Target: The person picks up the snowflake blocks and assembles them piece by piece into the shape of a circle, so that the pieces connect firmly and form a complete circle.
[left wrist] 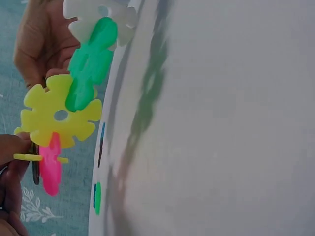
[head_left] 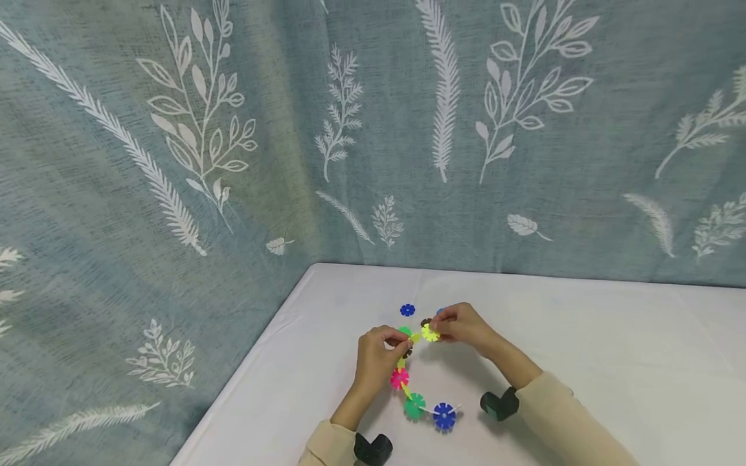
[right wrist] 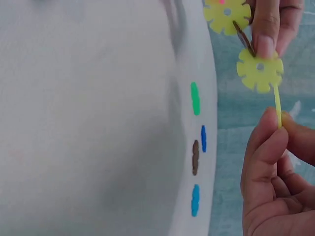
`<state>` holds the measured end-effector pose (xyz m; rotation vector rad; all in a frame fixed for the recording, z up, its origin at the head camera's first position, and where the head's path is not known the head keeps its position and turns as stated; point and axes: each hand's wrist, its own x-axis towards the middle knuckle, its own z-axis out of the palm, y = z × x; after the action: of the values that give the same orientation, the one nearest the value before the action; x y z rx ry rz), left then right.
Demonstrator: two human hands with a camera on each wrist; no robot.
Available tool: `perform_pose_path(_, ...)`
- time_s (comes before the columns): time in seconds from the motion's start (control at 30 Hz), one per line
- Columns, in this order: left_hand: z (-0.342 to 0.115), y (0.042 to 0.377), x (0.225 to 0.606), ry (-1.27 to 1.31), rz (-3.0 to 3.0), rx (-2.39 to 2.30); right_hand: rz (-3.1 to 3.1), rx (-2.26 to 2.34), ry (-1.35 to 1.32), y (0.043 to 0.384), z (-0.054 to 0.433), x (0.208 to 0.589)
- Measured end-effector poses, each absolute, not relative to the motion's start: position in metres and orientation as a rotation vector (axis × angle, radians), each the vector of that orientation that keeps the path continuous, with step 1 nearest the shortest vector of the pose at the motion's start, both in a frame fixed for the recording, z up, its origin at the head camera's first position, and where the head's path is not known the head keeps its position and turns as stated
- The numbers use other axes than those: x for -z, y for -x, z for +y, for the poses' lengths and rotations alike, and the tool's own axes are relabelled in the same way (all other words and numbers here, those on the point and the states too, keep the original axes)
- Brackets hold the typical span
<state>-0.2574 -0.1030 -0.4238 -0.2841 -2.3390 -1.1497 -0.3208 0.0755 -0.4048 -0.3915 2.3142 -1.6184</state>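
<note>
My left hand (head_left: 377, 362) pinches the upper end of a chain of notched plastic discs, its thumb on a yellow disc (right wrist: 260, 71). Below hang brown, yellow and pink discs (head_left: 399, 378), a green disc (head_left: 414, 406), a white one seen edge-on and a dark blue disc (head_left: 445, 417). Between thumb and fingertips, my right hand (head_left: 464, 323) holds another yellow disc (head_left: 430, 332). In the right wrist view this disc stands edge-on, its edge right at a notch of the chain's yellow end disc. The left wrist view shows the white disc (left wrist: 81, 19) and green disc (left wrist: 93, 64) nearer the camera.
Loose discs lie flat on the white-covered table (head_left: 583, 362) beyond my hands: dark blue (head_left: 407, 310), green (right wrist: 195, 98), brown (right wrist: 195, 157) and light blue (right wrist: 195, 200). A patterned curtain (head_left: 373, 129) hangs behind and left of the table. Dark wrist-worn devices (head_left: 500, 404) sit by both sleeves.
</note>
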Motion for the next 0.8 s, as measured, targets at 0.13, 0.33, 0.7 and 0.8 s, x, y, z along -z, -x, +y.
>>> perform_pose_path(0.13,-0.099,0.256,0.423,0.324,-2.305,1.116,2.311,1.613,0.428,0.32,0.076,0.401)
perform_pose_path(0.33,-0.094,0.254,0.424,0.429,-2.201,0.942,2.381,1.548,0.42,0.315,0.074,0.393)
perform_pose_path(0.7,-0.091,0.249,0.418,0.407,-2.27,0.999,2.386,1.569,0.424,0.31,0.07,0.392)
perform_pose_path(0.8,-0.096,0.251,0.414,0.407,-2.42,1.18,2.357,1.565,0.462,0.313,0.076,0.401)
